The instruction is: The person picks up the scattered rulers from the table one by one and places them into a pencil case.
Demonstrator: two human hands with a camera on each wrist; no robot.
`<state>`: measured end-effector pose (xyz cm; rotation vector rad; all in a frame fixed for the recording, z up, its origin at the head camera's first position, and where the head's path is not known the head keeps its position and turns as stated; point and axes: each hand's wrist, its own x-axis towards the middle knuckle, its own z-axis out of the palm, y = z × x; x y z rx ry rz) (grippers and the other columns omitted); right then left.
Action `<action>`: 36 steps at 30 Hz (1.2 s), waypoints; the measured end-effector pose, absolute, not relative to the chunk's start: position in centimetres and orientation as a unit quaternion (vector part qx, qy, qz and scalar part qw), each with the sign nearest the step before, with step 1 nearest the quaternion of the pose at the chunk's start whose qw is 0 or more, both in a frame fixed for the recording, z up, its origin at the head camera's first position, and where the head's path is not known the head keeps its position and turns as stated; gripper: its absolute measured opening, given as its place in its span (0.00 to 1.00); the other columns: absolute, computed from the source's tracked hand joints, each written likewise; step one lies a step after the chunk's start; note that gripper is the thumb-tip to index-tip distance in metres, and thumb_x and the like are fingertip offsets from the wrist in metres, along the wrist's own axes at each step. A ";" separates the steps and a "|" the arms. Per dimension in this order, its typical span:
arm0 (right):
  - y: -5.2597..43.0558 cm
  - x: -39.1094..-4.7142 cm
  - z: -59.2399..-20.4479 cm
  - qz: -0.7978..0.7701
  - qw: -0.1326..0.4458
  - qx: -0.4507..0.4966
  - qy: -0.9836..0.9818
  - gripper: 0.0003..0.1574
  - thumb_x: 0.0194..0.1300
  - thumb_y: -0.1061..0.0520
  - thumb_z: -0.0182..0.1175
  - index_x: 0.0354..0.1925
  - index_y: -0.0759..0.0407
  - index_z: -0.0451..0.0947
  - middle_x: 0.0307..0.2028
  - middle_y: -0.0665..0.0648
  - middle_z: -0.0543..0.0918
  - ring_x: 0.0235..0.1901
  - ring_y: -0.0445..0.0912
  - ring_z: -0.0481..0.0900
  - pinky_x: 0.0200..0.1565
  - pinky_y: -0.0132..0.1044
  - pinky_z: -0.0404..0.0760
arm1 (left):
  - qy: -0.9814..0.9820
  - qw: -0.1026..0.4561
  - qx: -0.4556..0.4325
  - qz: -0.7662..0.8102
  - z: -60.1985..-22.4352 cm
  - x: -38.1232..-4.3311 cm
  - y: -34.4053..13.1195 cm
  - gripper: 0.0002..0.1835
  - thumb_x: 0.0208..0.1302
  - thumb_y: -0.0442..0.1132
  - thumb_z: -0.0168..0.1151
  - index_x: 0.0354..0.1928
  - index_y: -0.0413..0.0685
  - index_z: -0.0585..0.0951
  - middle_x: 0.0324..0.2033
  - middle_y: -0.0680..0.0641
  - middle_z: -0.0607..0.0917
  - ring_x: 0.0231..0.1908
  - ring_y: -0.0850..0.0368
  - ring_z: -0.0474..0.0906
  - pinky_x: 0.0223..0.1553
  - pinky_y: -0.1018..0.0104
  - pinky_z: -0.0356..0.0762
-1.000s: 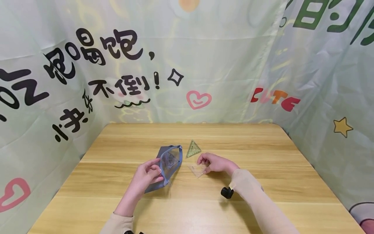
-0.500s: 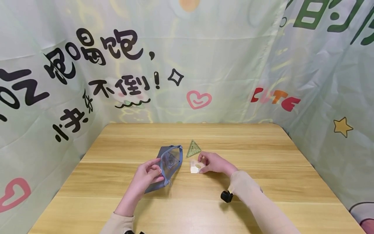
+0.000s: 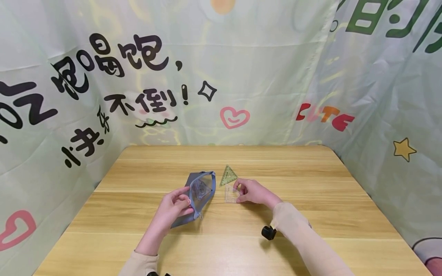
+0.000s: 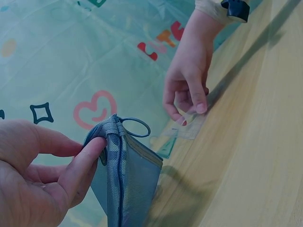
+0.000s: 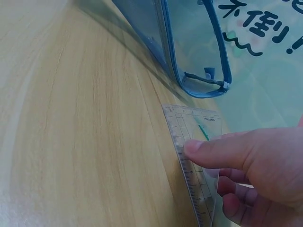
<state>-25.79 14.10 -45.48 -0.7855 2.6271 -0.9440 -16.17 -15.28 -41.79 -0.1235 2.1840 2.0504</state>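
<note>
My left hand (image 3: 173, 206) pinches the edge of a blue zippered pouch (image 4: 137, 177) between thumb and fingers. The pouch stands with its mouth spread toward the right, and a clear plastic piece (image 3: 202, 188) shows inside it. A ring-shaped zipper pull (image 4: 137, 127) hangs at its end. My right hand (image 3: 255, 191) pinches a clear set square (image 5: 180, 125) by its edge, thumb on its face. Printed scale marks run along that set square. Just behind it, a yellowish-green triangular set square (image 3: 228, 176) lies on the table.
The wooden table (image 3: 221, 245) carries the pouch and the set squares. Printed fabric (image 3: 262, 76) hangs behind the table and along both sides. A black camera (image 3: 268, 232) is worn at my right wrist.
The clear set square has turned in my right hand, from slanted to roughly upright with a corner toward the pouch. My left hand and the pouch have stayed put.
</note>
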 end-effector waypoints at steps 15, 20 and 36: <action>14.4 -25.5 -45.3 -0.327 0.122 -0.268 0.898 0.20 0.60 0.63 0.68 0.51 0.60 0.78 0.30 0.51 0.79 0.30 0.40 0.74 0.36 0.29 0.77 | 0.726 0.073 -0.040 0.682 -41.9 -16.2 -15.4 0.27 0.66 0.26 0.55 0.68 0.35 0.68 0.37 0.48 0.73 0.34 0.61 0.77 0.39 0.70 0.89; 14.6 -25.7 -45.6 -0.325 0.118 -0.262 0.901 0.20 0.60 0.62 0.68 0.52 0.58 0.79 0.29 0.51 0.79 0.29 0.40 0.74 0.36 0.29 0.77 | 0.727 0.074 -0.039 0.681 -41.8 -16.2 -15.4 0.27 0.66 0.26 0.55 0.68 0.34 0.68 0.37 0.48 0.73 0.34 0.60 0.78 0.39 0.70 0.89; 15.0 -25.5 -45.2 -0.335 0.121 -0.252 0.900 0.20 0.60 0.63 0.67 0.52 0.61 0.81 0.29 0.51 0.83 0.29 0.39 0.77 0.33 0.27 0.79 | 0.730 0.072 -0.041 0.678 -41.9 -16.3 -15.3 0.26 0.66 0.26 0.56 0.67 0.35 0.69 0.36 0.47 0.74 0.33 0.60 0.78 0.38 0.70 0.89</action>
